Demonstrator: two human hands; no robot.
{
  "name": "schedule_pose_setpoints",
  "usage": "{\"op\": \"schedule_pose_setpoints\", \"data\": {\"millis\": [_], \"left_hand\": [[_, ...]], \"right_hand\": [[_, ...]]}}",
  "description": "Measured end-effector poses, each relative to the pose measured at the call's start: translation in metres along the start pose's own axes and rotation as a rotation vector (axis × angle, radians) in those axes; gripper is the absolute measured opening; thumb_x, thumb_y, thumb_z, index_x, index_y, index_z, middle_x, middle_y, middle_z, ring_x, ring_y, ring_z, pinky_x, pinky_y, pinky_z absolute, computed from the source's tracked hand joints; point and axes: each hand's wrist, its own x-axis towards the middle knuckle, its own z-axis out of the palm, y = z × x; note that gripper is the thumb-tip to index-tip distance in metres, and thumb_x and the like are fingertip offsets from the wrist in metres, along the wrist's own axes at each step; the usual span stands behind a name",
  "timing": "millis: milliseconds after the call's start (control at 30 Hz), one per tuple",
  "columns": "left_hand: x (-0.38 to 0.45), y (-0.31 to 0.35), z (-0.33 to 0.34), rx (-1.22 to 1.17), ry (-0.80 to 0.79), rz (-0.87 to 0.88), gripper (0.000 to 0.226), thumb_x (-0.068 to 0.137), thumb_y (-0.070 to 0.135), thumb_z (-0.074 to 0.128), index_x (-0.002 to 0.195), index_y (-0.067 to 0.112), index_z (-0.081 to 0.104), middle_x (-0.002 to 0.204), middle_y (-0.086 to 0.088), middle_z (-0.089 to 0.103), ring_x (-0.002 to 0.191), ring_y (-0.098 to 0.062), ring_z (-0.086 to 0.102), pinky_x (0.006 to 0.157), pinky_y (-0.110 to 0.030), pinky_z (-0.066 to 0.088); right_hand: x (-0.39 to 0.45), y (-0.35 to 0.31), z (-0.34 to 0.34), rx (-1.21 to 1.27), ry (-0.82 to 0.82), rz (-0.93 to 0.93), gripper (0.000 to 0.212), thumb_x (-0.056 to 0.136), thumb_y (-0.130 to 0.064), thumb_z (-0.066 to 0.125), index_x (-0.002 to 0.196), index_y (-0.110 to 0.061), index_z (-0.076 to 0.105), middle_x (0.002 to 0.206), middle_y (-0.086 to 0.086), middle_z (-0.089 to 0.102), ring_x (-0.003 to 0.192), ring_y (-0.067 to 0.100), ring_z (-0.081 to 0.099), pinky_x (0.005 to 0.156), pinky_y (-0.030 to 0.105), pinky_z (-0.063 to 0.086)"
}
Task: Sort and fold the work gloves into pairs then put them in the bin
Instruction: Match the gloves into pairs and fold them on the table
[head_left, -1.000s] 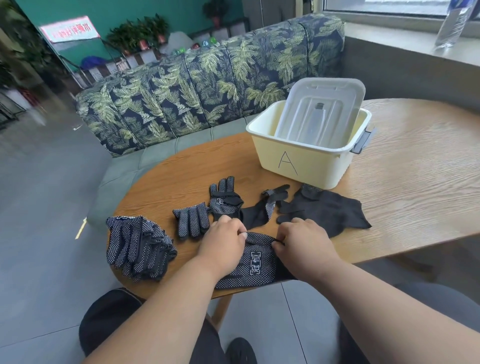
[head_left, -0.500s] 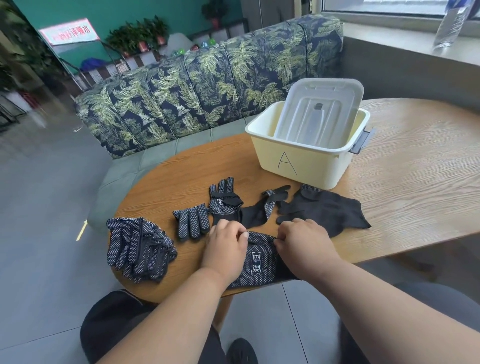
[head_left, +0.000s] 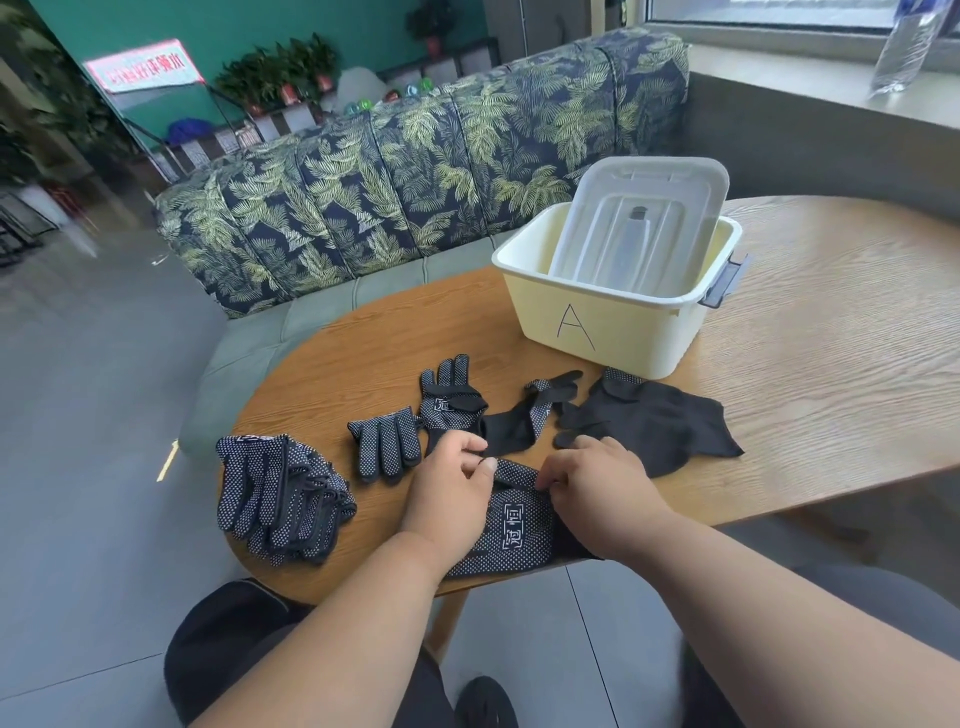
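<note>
A dotted black glove (head_left: 511, 525) with a white logo lies at the table's near edge. My left hand (head_left: 448, 486) and my right hand (head_left: 597, 480) both pinch its far end. Beyond them lie a dotted glove (head_left: 451, 402) with its palm up, a half-turned glove (head_left: 524, 421) and plain black gloves (head_left: 654, 423). A short folded glove (head_left: 385, 441) sits to the left. At the far left rests a heap of dotted gloves (head_left: 283, 493). The pale yellow bin (head_left: 618, 332) marked A stands behind.
A clear lid (head_left: 639, 228) leans inside the bin. The round wooden table (head_left: 831, 364) stretches to the right. A leaf-print sofa (head_left: 415, 171) stands behind the table. A water bottle (head_left: 904, 47) stands on the window sill.
My hands have shifted slightly on the glove's far end, and the fabric between them has bunched up a little. The other gloves lie as before.
</note>
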Motion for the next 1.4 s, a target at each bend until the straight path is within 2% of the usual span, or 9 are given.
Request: {"op": "schedule_pose_setpoints", "data": {"millis": [133, 300, 467, 600, 867, 1000, 1100, 1200, 1400], "left_hand": [[-0.001, 0.004, -0.002, -0.386, -0.035, -0.12, 0.022, 0.095, 0.023, 0.071, 0.115, 0.028, 0.062, 0.094, 0.011, 0.076, 0.09, 0.001, 0.07, 0.078, -0.017, 0.047], [-0.005, 0.001, -0.003, -0.532, -0.152, -0.101, 0.027, 0.09, 0.011, 0.078, 0.112, 0.019, 0.065, 0.085, 0.008, 0.076, 0.087, -0.003, 0.071, 0.084, -0.022, 0.048], [-0.009, -0.002, -0.004, -0.411, -0.296, -0.03, 0.028, 0.085, 0.009, 0.082, 0.107, 0.016, 0.067, 0.086, 0.004, 0.076, 0.085, 0.0, 0.068, 0.081, -0.012, 0.049], [-0.015, -0.005, 0.001, -0.278, -0.351, 0.04, 0.025, 0.085, 0.011, 0.083, 0.105, 0.016, 0.069, 0.086, 0.006, 0.078, 0.083, -0.001, 0.068, 0.08, -0.009, 0.048], [-0.02, -0.01, 0.004, -0.154, -0.142, 0.094, 0.019, 0.088, 0.012, 0.075, 0.094, 0.029, 0.071, 0.091, 0.016, 0.073, 0.093, 0.003, 0.065, 0.09, -0.019, 0.046], [-0.027, -0.019, -0.005, 0.243, -0.062, 0.277, 0.03, 0.094, 0.034, 0.066, 0.122, 0.044, 0.063, 0.137, 0.028, 0.053, 0.135, 0.004, 0.038, 0.118, -0.022, 0.026], [-0.034, -0.034, -0.007, 0.506, -0.224, 0.299, 0.056, 0.106, 0.054, 0.037, 0.159, 0.041, 0.025, 0.165, 0.025, 0.012, 0.154, -0.002, -0.001, 0.127, -0.031, 0.0], [-0.035, -0.041, -0.004, 0.639, -0.269, 0.251, 0.061, 0.107, 0.057, 0.019, 0.164, 0.037, 0.004, 0.169, 0.018, -0.011, 0.156, -0.01, -0.015, 0.127, -0.036, -0.01], [-0.034, -0.039, -0.003, 0.748, -0.295, 0.238, 0.074, 0.099, 0.071, 0.01, 0.163, 0.037, -0.008, 0.169, 0.013, -0.02, 0.156, -0.014, -0.021, 0.127, -0.042, -0.01]], "right_hand": [[0.0, -0.001, -0.003, 0.038, -0.044, 0.035, 0.03, 0.096, -0.03, 0.053, 0.106, -0.046, 0.077, 0.095, -0.011, 0.053, 0.102, 0.021, 0.049, 0.089, 0.035, 0.045], [0.002, 0.0, -0.004, 0.087, -0.048, 0.071, 0.026, 0.093, -0.031, 0.057, 0.101, -0.043, 0.079, 0.097, -0.011, 0.058, 0.103, 0.021, 0.051, 0.091, 0.036, 0.047], [0.005, 0.001, -0.004, 0.095, -0.07, 0.115, 0.035, 0.095, -0.036, 0.046, 0.104, -0.036, 0.079, 0.101, -0.005, 0.062, 0.104, 0.024, 0.053, 0.095, 0.039, 0.046], [0.007, 0.002, -0.002, 0.137, -0.064, 0.156, 0.045, 0.086, -0.047, 0.029, 0.078, -0.027, 0.068, 0.09, -0.004, 0.061, 0.099, 0.026, 0.055, 0.09, 0.041, 0.045], [0.004, -0.003, -0.003, 0.044, -0.03, 0.126, 0.028, 0.083, -0.064, 0.067, 0.094, -0.039, 0.073, 0.1, -0.009, 0.061, 0.106, 0.02, 0.053, 0.091, 0.035, 0.046], [0.003, -0.002, -0.002, 0.045, -0.006, 0.111, 0.026, 0.083, -0.063, 0.07, 0.092, -0.039, 0.069, 0.1, -0.01, 0.06, 0.106, 0.02, 0.053, 0.093, 0.036, 0.046], [0.002, -0.004, -0.004, 0.056, 0.006, 0.1, 0.027, 0.08, -0.06, 0.073, 0.085, -0.037, 0.058, 0.096, -0.011, 0.058, 0.103, 0.021, 0.053, 0.089, 0.037, 0.045], [0.0, -0.006, -0.005, 0.073, 0.012, 0.043, 0.026, 0.082, -0.052, 0.075, 0.096, -0.038, 0.058, 0.099, -0.011, 0.055, 0.105, 0.021, 0.053, 0.091, 0.039, 0.045], [-0.006, -0.007, -0.003, 0.067, -0.005, -0.079, 0.028, 0.094, -0.038, 0.069, 0.121, -0.044, 0.064, 0.107, -0.009, 0.053, 0.11, 0.021, 0.052, 0.094, 0.038, 0.044]]}}
